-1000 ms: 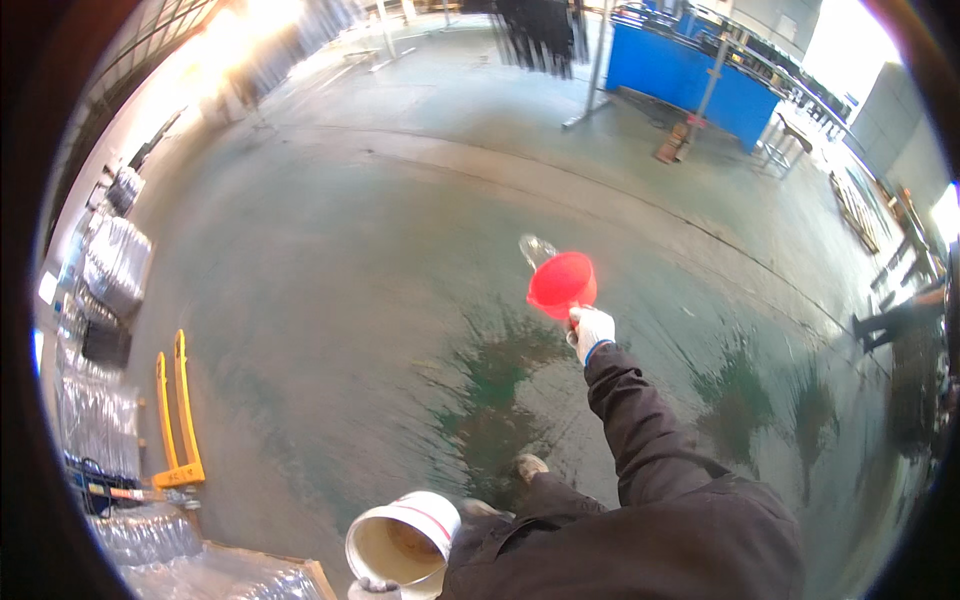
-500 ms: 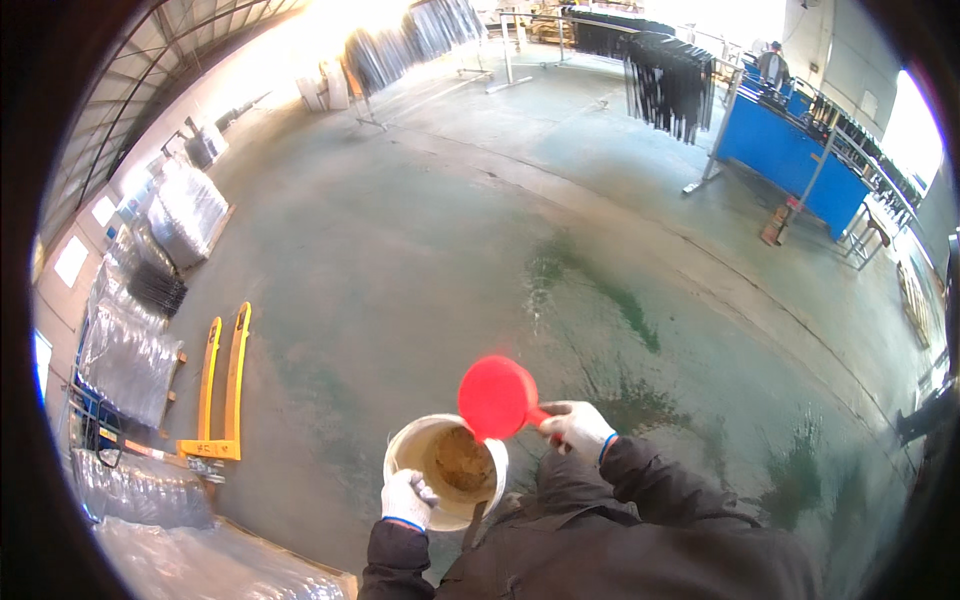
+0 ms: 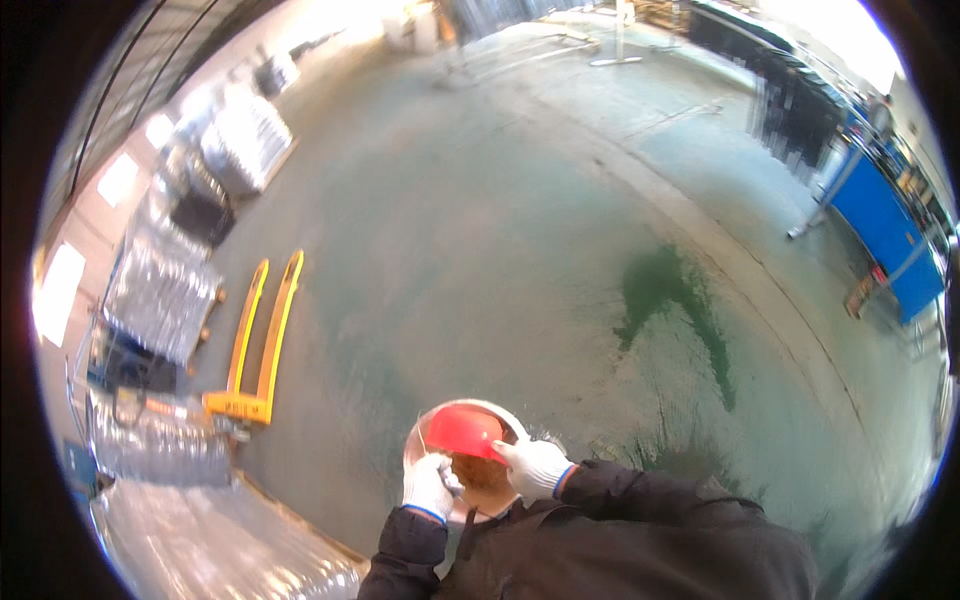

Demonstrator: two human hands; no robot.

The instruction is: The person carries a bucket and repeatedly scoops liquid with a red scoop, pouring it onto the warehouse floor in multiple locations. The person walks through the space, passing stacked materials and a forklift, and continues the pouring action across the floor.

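A white bucket (image 3: 412, 446) hangs or stands just in front of my body, with brownish material (image 3: 484, 480) inside, loose or wet I cannot tell. My left hand (image 3: 430, 484), in a white knit glove, is closed at the bucket's near left rim; a thin line that may be its handle rises there. A red plastic dipper (image 3: 464, 431) is tilted within the bucket's mouth, covering the far part of its inside. At the bucket's right side, my gloved right hand (image 3: 534, 468) grips the dipper; its handle is mostly hidden by the fingers.
Dark green wet-looking patches (image 3: 660, 290) mark the floor ahead right. A yellow pallet jack (image 3: 262, 345) sits to the left, beside wrapped pallets (image 3: 160, 300). Far right are a blue panel (image 3: 885, 225), a rack of dark hanging pieces (image 3: 800, 120) and a person (image 3: 882, 118).
The dipper has moved from above the bucket's far right rim down and left into its mouth, my right hand coming with it. The view has turned left.
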